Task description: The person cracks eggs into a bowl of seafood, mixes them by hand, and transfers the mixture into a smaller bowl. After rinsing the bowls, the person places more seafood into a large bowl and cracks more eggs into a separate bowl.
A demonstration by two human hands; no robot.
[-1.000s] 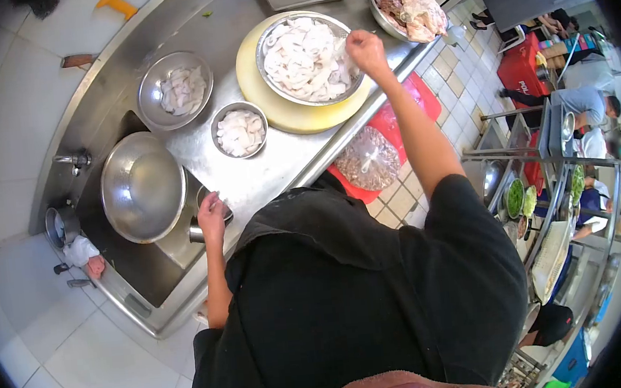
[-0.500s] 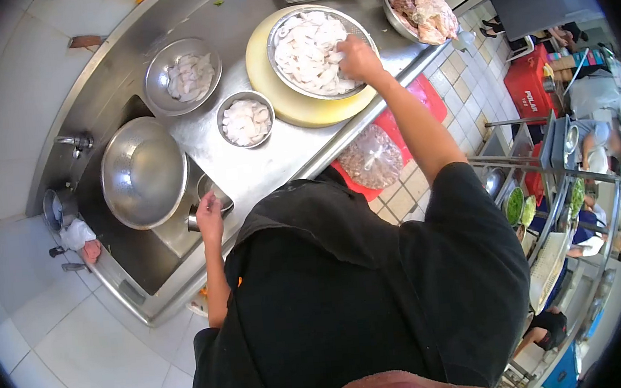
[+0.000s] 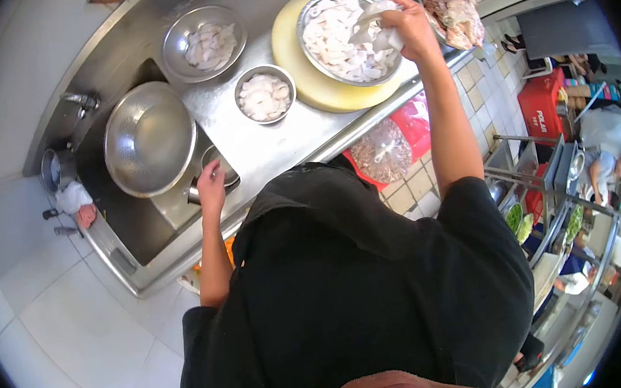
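My right hand [image 3: 413, 28] is closed around a clump of pale, wet-looking strips of raw flesh [image 3: 383, 25], above the right side of a wide metal bowl [image 3: 304, 41]. The bowl is heaped with similar strips and stands on a thick round yellow board [image 3: 286, 56]. Over the sink's near edge, my left hand [image 3: 212, 190] has loosely bent fingers with nothing visible in them. Its fingertips overlap the rim of a small metal pot [image 3: 229, 173] in the sink. A small bowl [image 3: 267, 118] and a larger bowl [image 3: 180, 66] hold more pale strips.
A large metal bowl [image 3: 150, 145] sits in the sink under a tap [image 3: 82, 101]. Raw meat [image 3: 457, 15] fills a bowl at the counter's far right. Below the counter edge lies a clear bag [image 3: 381, 154] of pinkish pieces. Metal racks [image 3: 534, 137] and other people are at right.
My right hand has moved from inside the pile to above the bowl's right side, lifting a clump of strips. My left hand stays by the pot. The view has shifted.
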